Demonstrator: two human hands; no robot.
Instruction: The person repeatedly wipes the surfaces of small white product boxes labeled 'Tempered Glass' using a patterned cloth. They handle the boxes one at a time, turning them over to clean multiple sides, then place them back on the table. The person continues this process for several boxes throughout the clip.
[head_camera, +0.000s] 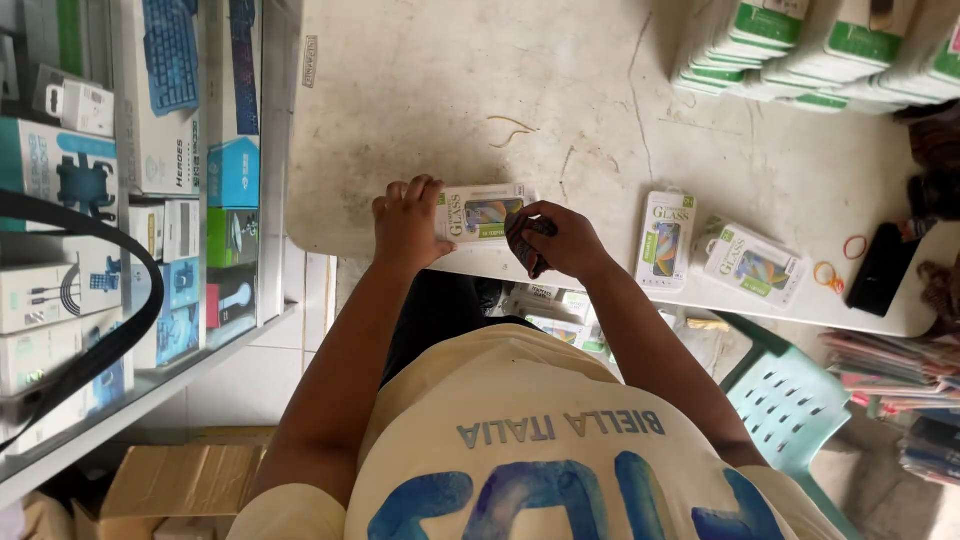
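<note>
Scene: a person in a cream T-shirt w/ blue lettering is leaning over a worn white table (420, 90), seen from above, centre of frame.

Left hand (407, 222): fingers together and curled over the left end of a flat white-and-green rectangular retail pack w/ a clear window (484, 213), pressing it onto the table near the front edge, centre frame.

Right hand (556, 240): curled into a loose fist at the pack's right end, pinching a small dark object (527, 236); too hidden to say what it is.

Nearby: two more white-and-green packs of the same kind (665, 240) (752, 263) are lying right of centre; orange rubber bands (826, 273) and a black slab-like device (881, 268) are sitting at the far right; stacks of green-and-white boxes (800, 45) are filling the upper right.

Left side: a glass display shelf (150, 180) is holding boxed accessories, upper left.

Below: a pale green plastic chair (790, 390) and more packs under the table edge, lower right.

Risk 1: the pack is sitting close to the table's front edge; a sideways push from either hand could prob. tip it off onto the items below.

Risk 2: the left hand is gripping one end only, so pressure at the other end may make the pack pivot or buckle.

Risk 3: the right elbow is swinging near the two loose packs; a wide move could knock them.
</note>
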